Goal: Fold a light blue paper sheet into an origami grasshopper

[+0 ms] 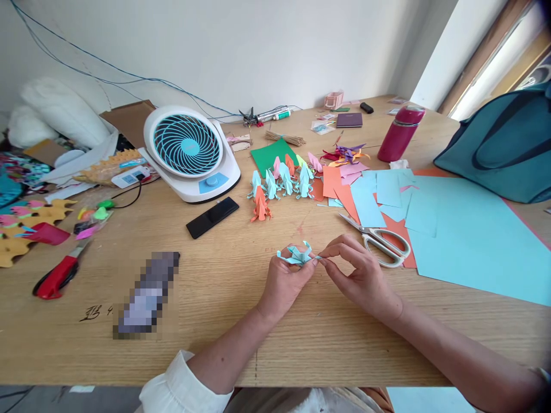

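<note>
A light-blue folded paper figure (298, 255) with thin curled limbs is held above the table. My left hand (284, 281) is closed around its lower side. With thumb and forefinger, my right hand (359, 272) pinches a narrow tip of the same figure at its right end. Just beyond the hands, several similar folded figures stand in a group, light-blue ones (286, 179) at the back and an orange one (260, 205) in front. White-handled scissors (385, 244) lie to the right of my right hand, partly on orange paper.
Light-blue sheets (469, 241) and orange pieces (331, 182) cover the right side, beside a teal bag (503, 143) and a magenta bottle (401, 135). A white fan (189, 149), a black phone (212, 218) and red-handled scissors (60, 278) are on the left.
</note>
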`<state>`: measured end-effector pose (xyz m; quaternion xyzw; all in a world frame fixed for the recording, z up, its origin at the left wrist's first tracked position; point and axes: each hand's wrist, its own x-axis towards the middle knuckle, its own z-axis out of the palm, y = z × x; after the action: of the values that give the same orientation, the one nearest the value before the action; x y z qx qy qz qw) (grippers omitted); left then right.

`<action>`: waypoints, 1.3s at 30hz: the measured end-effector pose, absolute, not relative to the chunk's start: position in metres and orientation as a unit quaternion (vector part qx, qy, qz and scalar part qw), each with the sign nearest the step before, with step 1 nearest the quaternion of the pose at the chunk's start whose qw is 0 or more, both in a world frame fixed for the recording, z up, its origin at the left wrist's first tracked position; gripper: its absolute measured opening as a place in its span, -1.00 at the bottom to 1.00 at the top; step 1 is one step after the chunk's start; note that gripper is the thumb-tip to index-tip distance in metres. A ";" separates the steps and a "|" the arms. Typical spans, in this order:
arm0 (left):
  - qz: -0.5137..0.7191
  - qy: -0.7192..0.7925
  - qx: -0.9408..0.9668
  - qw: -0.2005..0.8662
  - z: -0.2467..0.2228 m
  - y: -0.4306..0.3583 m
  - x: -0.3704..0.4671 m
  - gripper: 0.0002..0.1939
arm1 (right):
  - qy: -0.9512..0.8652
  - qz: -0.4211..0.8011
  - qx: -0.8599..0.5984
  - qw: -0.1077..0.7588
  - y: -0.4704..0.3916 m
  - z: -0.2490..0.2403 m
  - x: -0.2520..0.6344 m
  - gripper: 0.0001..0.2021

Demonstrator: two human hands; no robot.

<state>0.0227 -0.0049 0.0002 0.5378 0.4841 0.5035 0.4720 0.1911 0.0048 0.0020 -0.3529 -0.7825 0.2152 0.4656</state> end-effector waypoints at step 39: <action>0.479 0.491 0.420 0.595 0.013 0.000 0.014 -0.74 | -0.875 0.093 -0.259 0.399 0.013 -0.004 0.197 -0.84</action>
<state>0.0135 0.0002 0.0132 0.4200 0.4905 0.4789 0.5947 0.1972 0.0133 -0.0037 -0.2593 -0.8747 0.0932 0.3988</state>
